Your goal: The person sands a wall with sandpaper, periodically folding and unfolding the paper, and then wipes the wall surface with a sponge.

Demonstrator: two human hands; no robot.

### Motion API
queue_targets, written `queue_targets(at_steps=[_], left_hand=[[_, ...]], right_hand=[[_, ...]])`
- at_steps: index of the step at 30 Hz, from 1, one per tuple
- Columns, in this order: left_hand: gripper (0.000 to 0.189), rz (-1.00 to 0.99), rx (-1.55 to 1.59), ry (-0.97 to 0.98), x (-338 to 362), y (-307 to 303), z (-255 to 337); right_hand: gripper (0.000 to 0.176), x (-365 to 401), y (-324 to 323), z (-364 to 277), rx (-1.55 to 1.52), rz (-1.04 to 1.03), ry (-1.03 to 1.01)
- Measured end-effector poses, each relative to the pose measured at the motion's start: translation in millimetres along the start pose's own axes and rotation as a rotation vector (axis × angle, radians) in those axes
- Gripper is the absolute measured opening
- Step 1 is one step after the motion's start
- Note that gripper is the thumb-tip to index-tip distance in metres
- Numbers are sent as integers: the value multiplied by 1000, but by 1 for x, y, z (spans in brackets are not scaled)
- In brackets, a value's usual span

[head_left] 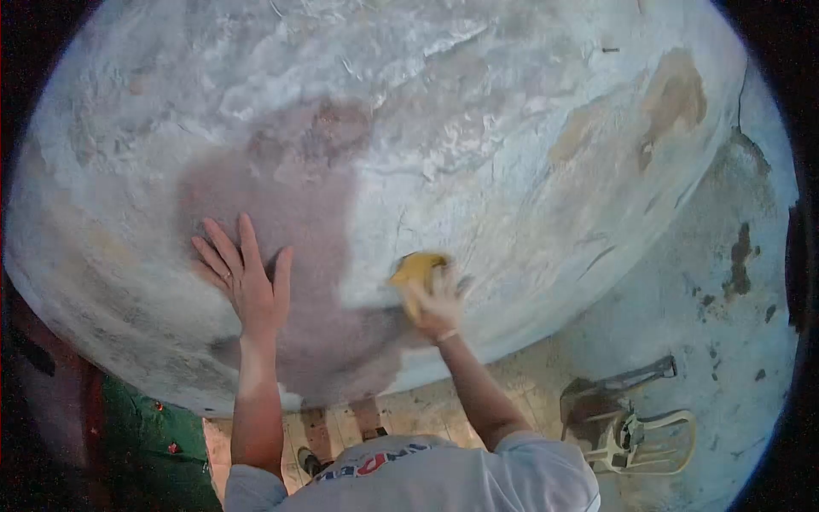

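The left hand [247,286] lies flat on the wall [478,128] left of the frame's centre, fingers spread wide and pointing up, and it holds nothing. The right hand [439,311], just right of centre, is closed around a yellow pad [416,269] and presses it against the wall; the hand and pad are blurred, so the exact grip of the fingers cannot be told. The two hands are apart, with a stretch of wall between them.

Nothing stands between the hands and the wall. Below them both bare forearms run down to a white shirt [444,478] with red and blue lettering at the bottom edge. Beside the left arm a shoe [310,462] stands on a pale tiled floor [418,414]. A green surface [149,435] fills the lower left. At the lower right a white plastic chair [640,437] stands near a side wall [734,341] marked with dark spots.

The wall is pale bluish-white, rough and flaking. A purplish-brown patch [290,205] runs from the upper middle down between the hands to the wall's lower edge; the left hand rests on it, and the pad sits at its right border. Tan patches [674,98] show at the upper right.
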State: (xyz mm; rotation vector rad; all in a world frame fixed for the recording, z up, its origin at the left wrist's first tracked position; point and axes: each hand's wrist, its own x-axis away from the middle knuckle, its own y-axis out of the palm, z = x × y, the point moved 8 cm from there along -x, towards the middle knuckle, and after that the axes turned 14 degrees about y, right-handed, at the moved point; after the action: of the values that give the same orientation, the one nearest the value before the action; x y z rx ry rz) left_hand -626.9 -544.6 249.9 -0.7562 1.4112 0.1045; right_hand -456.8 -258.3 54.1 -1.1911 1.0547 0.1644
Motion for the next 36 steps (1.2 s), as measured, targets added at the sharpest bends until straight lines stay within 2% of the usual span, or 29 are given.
queue_targets(at_steps=[3, 5, 7, 9, 11, 12, 14, 16, 19, 21, 22, 23, 24, 27, 29, 30, 32, 33, 34, 36], left_hand=[[81, -33, -86, 42, 10, 6, -2], [83, -40, -93, 61, 11, 7, -2], [86, -82, -95, 29, 12, 9, -2], [90, -101, -72, 8, 20, 11, 1], [93, -76, -37, -1, 28, 14, -1], [95, -71, -41, -4, 30, 15, -1], [97, -85, -52, -11, 37, 16, -1], [100, -116, -42, -11, 49, 21, -2], [105, -145, -51, -44, 79, 30, -17], [110, -143, -99, -44, 97, 30, -26], [110, -158, -108, -59, 104, 31, -29], [110, -176, -113, -73, 109, 31, -30], [110, -197, -116, -84, 116, 35, -29], [110, -326, -84, -148, 127, 51, -35], [101, -261, -35, -205, 136, 42, -47], [96, -231, -9, -230, 141, 38, -50], [99, -243, 30, -304, 152, 28, -60], [101, -243, 47, -335, 152, 25, -65], [105, -237, 45, -353, 152, 23, -71], [114, -230, 39, -384, 152, 15, -85]], right_hand=[[68, -115, -132, 79, -217, 412, 456], [73, -164, -181, 132, -552, 700, 609], [75, -183, -167, 171, -689, 686, 789], [72, -192, -169, 147, -648, 631, 768], [65, -166, -188, 35, -443, 566, 534], [62, -148, -167, -15, -256, 478, 317], [67, -92, -95, -89, -86, 245, -68], [71, -50, -86, -115, -18, 312, -502], [63, -88, -107, -106, 149, 300, -670], [59, -177, -164, -76, 327, 260, -386], [56, -211, -227, -77, 125, 430, -348], [56, -255, -265, -67, 161, 426, -184], [61, -277, -314, -75, -137, 591, -174], [65, -359, -350, -50, -190, 819, -77], [76, -390, -369, -61, -218, 921, -23], [78, -394, -371, -79, -179, 927, -54], [80, -386, -379, -129, -94, 945, -106], [76, -375, -367, -162, -99, 892, -219], [72, -349, -365, -213, 6, 757, -244], [62, -306, -317, -280, 209, 582, -589]])
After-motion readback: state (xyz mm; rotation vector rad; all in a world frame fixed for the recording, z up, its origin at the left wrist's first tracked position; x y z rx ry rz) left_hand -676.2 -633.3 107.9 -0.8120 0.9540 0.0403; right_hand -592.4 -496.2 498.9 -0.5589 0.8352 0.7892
